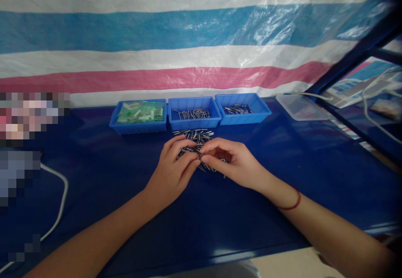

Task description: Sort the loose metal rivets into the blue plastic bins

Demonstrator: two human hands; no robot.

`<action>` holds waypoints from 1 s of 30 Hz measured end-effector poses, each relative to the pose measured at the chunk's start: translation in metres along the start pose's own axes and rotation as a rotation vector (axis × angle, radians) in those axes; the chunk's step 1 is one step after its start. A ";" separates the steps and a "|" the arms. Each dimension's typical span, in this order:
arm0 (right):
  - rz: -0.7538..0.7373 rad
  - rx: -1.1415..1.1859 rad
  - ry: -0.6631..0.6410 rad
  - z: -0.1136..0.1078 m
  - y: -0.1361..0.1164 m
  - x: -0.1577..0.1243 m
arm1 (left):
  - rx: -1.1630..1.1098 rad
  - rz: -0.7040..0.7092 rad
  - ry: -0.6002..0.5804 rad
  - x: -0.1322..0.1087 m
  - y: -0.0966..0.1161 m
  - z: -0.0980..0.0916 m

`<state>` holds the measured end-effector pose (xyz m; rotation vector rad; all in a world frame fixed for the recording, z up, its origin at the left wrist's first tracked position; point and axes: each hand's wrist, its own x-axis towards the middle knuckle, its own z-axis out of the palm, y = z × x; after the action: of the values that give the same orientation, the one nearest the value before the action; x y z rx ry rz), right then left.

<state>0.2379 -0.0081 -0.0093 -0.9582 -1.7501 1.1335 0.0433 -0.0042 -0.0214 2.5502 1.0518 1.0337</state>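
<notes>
A pile of thin, shiny metal pins or screws (198, 135) lies on the dark blue table; their exact kind is too small to tell. Over its near side, my left hand (171, 167) is closed, thumb and fingers pinched together. My right hand (237, 160) meets it from the other side, also in a pinch, the fingertips of both almost touching. Whatever is between the fingers is hidden or too small to make out. Just behind the pile stands the middle blue bin (196, 123), with more of the slim metal pieces inside.
The left blue bin (140, 128) contains green and pale pieces with some metal ones; the right blue bin (246, 119) has metal pieces. A translucent lid-like sheet (301, 108) lies farther right, near a dark frame. A white cable (65, 186) curves along the left.
</notes>
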 end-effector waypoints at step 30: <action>-0.034 -0.288 0.539 -0.039 0.023 0.020 | -0.006 -0.033 -0.007 -0.001 0.001 -0.002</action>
<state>0.2696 0.0296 -0.0162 -1.2638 -1.4904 0.5323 0.0424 -0.0060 -0.0201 2.5210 1.0836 1.0170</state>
